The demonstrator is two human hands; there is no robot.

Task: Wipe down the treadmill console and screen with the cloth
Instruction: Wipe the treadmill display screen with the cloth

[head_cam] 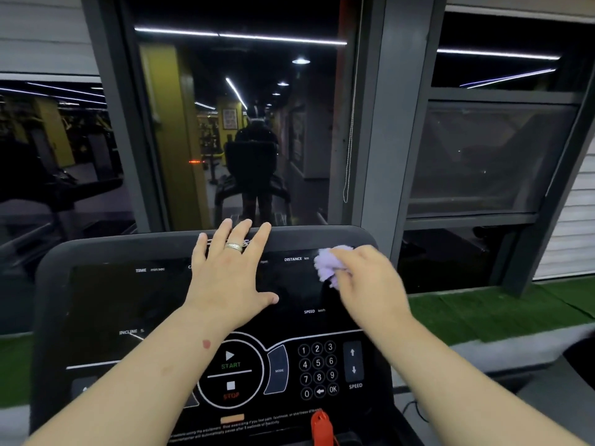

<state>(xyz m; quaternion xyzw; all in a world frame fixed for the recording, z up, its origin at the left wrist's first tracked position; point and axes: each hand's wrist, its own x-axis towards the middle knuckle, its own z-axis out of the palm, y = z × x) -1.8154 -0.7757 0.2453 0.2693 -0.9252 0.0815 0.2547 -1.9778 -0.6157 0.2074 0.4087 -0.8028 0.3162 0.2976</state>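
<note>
The black treadmill console (96, 259) fills the lower half of the view, with its dark screen (122, 300) above a panel of START, STOP, number and SPEED buttons. My left hand (228, 275) lies flat on the upper middle of the screen, fingers spread over the console's top edge, a ring on one finger. My right hand (370, 284) is bunched around a pale purple cloth (328, 265) and presses it on the screen's upper right corner, beside the DISTANCE label.
A dark window with grey frames (373, 123) stands right behind the console, a cord (349, 149) hanging along it. A red safety clip (322, 426) sits at the console's bottom edge. Green turf (499, 313) lies on the sill at right.
</note>
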